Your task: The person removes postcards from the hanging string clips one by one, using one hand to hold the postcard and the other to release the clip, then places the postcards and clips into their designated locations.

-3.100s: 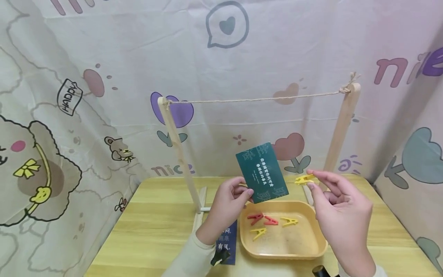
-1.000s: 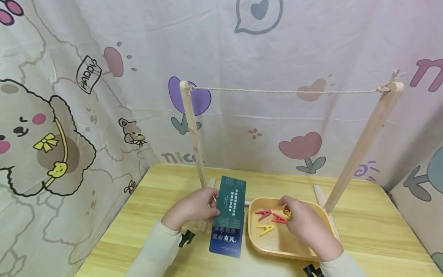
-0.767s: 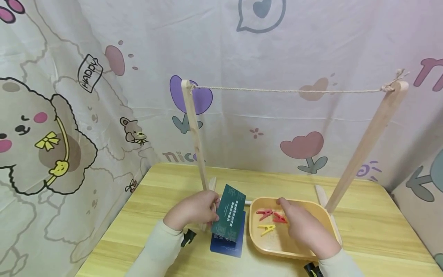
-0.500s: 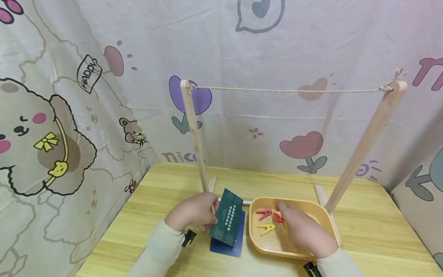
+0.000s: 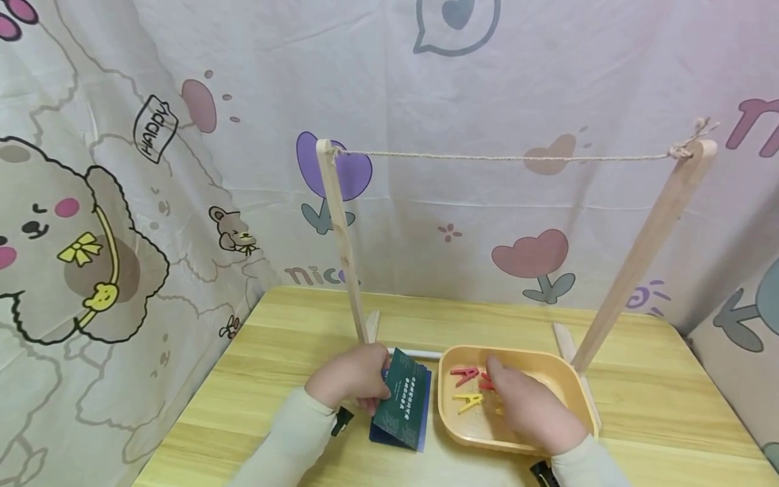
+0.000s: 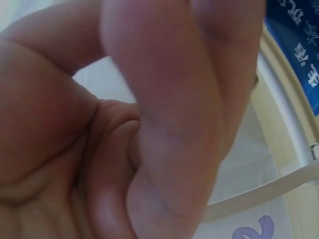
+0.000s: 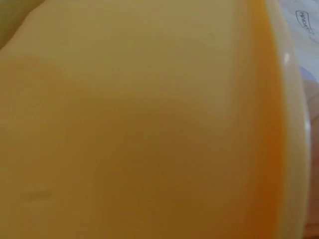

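My left hand point(image 5: 354, 376) pinches a green card point(image 5: 402, 399) with white lettering by its left edge, in the head view. The card is tilted low over a blue card point(image 5: 425, 412) and hides most of it. White characters show on the blue card point(image 6: 301, 42) in the left wrist view. My right hand point(image 5: 529, 406) reaches down into a yellow plastic tray point(image 5: 517, 445); its fingertips are hidden behind the hand, and I cannot tell whether they hold anything. A bit of yellow point(image 5: 500, 410) shows beside it. Left of that hand lie a red clothespin point(image 5: 465, 375) and a yellow clothespin point(image 5: 470, 402).
Another red clothespin point(image 5: 485, 382) is partly covered by the right hand. Behind the tray stands a wooden frame with a left post point(image 5: 343, 243), a right post point(image 5: 645, 257) and a string point(image 5: 487, 157) tied between them. Everything stands on a wooden table point(image 5: 243, 379) against a printed cloth.
The right hand has gone from holding a yellow clothespin in the air to down inside the tray. The left hand has lowered the green card over the blue one.
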Tool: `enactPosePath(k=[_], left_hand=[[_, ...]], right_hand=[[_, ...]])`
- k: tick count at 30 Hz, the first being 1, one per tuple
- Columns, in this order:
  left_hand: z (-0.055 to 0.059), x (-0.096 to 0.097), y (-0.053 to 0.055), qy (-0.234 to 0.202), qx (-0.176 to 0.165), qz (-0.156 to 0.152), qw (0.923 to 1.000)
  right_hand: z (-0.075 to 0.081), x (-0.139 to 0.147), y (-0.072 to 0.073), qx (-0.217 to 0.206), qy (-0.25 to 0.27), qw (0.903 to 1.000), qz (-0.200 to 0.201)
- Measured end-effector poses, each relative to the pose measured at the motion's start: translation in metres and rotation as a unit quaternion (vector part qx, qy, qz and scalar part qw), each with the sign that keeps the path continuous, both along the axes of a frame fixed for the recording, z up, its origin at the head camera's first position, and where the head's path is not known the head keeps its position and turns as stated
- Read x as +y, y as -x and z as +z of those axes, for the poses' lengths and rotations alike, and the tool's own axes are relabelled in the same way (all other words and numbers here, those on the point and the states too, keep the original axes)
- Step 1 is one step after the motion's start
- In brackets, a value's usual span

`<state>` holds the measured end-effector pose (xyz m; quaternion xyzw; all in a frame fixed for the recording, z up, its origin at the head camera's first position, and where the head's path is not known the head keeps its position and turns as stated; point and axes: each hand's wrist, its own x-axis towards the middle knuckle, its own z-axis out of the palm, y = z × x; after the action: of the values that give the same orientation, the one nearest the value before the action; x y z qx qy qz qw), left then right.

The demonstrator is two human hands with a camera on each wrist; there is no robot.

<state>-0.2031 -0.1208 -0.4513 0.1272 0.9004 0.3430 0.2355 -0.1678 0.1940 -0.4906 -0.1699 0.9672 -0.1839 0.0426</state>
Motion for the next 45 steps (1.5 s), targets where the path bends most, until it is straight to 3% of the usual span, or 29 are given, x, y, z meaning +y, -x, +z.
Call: enactPosePath(k=[14,22,30,37,45], left_hand=[[-0.027,0.018,-0.001,0.062,0.003,0.037,0.9974],[-0.033,0.021,-0.002,0.121,0.015,0.035,0.9919],[-0.039,0.022,0.001,0.149,0.024,0.039,0.9878],[-0.044,0.021,0.001,0.145,0.017,0.039,0.9885],[-0.040,0.022,-0.001,0.159,0.028,0.027,0.9864]], right_hand=[[0.000,-0.003,-0.005,0.036,-0.016,0.9990,0.018],[0.003,-0.005,-0.006,0.045,-0.014,0.9987,0.020],[0.003,-0.007,-0.007,0.032,-0.014,0.9993,0.012],[0.002,-0.008,-0.006,0.020,-0.023,0.9995,0.008],[0.001,-0.007,-0.006,0.002,-0.023,0.9997,-0.002]])
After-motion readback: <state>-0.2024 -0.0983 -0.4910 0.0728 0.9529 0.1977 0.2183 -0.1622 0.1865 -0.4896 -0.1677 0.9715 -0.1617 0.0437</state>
